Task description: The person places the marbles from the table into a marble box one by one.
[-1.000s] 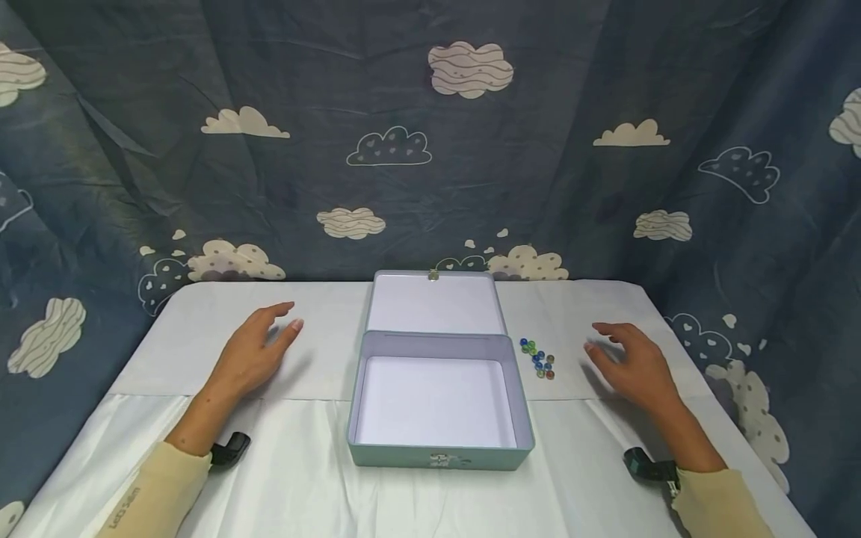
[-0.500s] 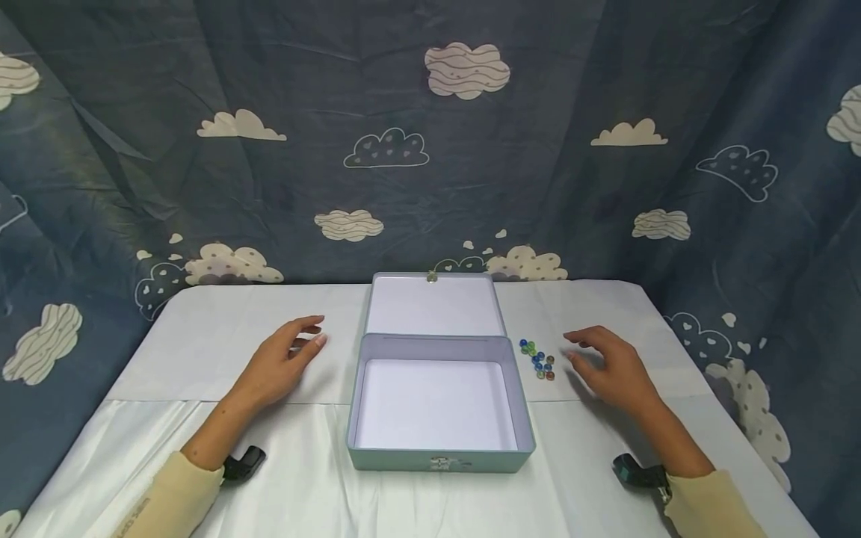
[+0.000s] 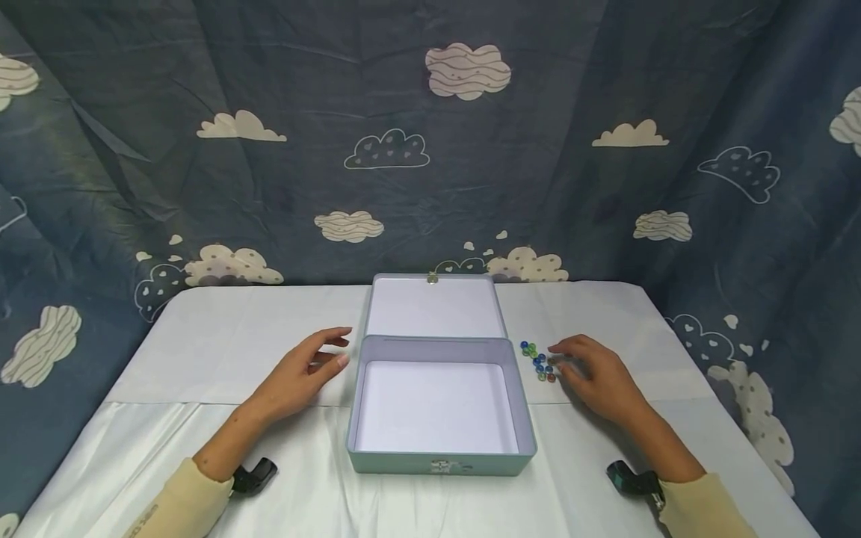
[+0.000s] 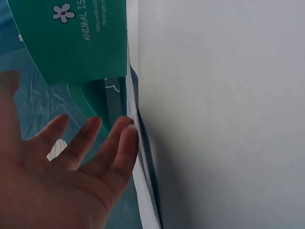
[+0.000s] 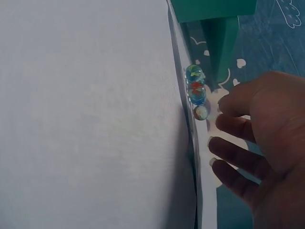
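A green tin box [image 3: 440, 463] stands in the middle of the table in the head view, its hinged lid [image 3: 435, 306] tipped back. Several glass marbles [image 3: 540, 366], blue, green and brownish, lie in a small cluster to the right of the box. My right hand [image 3: 602, 379] hovers at the cluster's right side, its relaxed fingers covering part of it. In the right wrist view, marbles [image 5: 197, 92] sit just beyond those fingertips. My left hand [image 3: 296, 379], holding nothing, is left of the box, fingers loosely bent. Its side wall [image 4: 90, 47] appears beyond that hand in the left wrist view.
White cloth [image 3: 303, 478] with a crosswise seam covers the table. Behind it hangs a dark blue curtain [image 3: 525, 187] with cloud prints. Black wrist cameras [image 3: 254, 476] are worn on both wrists.
Both hands have moved inward: the left hand rightward toward the box, the right hand leftward to the marbles. The box and marbles stay in place.
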Available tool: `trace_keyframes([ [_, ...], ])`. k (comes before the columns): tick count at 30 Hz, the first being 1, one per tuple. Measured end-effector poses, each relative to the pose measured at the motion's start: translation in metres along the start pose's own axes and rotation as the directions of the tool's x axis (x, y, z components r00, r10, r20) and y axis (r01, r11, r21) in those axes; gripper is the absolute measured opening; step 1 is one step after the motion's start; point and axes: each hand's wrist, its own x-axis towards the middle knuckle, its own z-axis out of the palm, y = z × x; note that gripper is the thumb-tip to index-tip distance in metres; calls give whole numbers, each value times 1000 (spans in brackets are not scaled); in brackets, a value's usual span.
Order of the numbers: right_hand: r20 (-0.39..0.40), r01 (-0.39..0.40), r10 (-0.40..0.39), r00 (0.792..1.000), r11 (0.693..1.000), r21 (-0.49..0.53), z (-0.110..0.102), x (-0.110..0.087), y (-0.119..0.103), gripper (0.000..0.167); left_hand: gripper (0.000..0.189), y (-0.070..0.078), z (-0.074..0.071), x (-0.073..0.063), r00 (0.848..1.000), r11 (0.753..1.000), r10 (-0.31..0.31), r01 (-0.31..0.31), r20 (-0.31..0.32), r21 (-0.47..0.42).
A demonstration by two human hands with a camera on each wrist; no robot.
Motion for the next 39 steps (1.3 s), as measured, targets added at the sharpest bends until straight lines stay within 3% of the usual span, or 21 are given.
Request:
trace_keyframes([
  [5,37,0,0,999,1000,25,0,-1,-1,27,59,2,4,-1,997,998,33,-29,68,-59],
  [12,37,25,-24,999,1000,-15,0,-1,0,23,64,2,7,-2,987,990,99,-84,130,-113],
  [19,29,31,-30,999,998,-46,1,-1,3,20,65,2,8,-2,983,986,120,-102,140,-129],
  [31,12,-34,35,999,996,-79,2,-2,3,18,68,1,9,-2,974,973,133,-93,184,-210],
  [39,-14,-49,48,999,994,-99,-2,-3,-1,13,70,2,10,-3,973,974,130,-89,190,-209],
])
